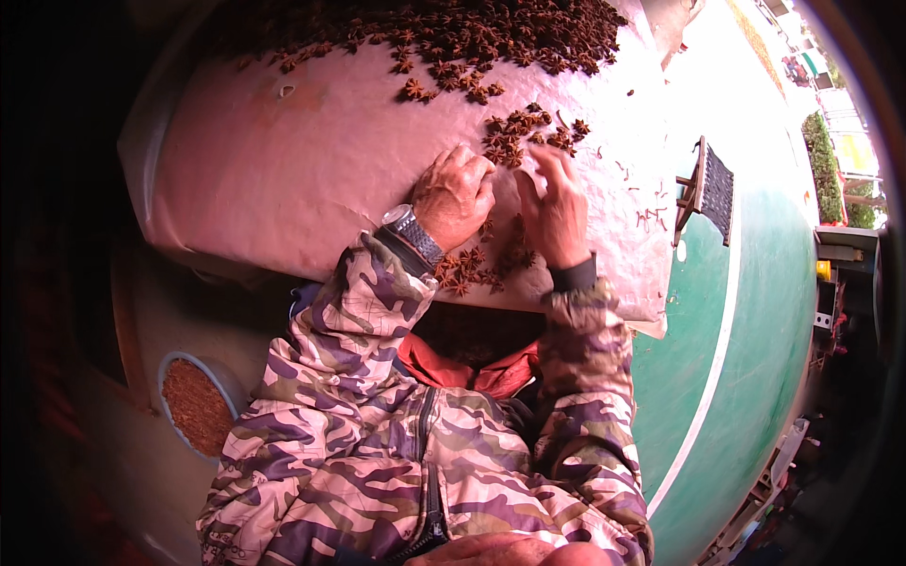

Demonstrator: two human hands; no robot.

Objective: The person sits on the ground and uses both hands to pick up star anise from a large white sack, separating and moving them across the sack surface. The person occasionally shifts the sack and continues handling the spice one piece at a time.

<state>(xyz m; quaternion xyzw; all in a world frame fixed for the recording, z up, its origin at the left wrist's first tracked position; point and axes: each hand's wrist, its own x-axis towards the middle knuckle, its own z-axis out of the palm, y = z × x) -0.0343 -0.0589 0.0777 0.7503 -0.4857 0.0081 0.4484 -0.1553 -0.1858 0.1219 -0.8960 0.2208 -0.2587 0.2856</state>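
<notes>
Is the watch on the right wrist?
No, the watch is strapped at the base of the left hand; the right hand meets a dark cuff.

Star anise (510, 38) on the table (311, 160) (basin (219, 374) lower left).

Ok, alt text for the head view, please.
A person's left hand and right hand are among small clusters of star anise on a pinkish table. A larger heap lies beyond; a tub of brown bits sits lower left.

TEXT: none I can read from here | watch dial (396, 215), over the bench (274, 189) near its front edge: too small for me to make out
</notes>
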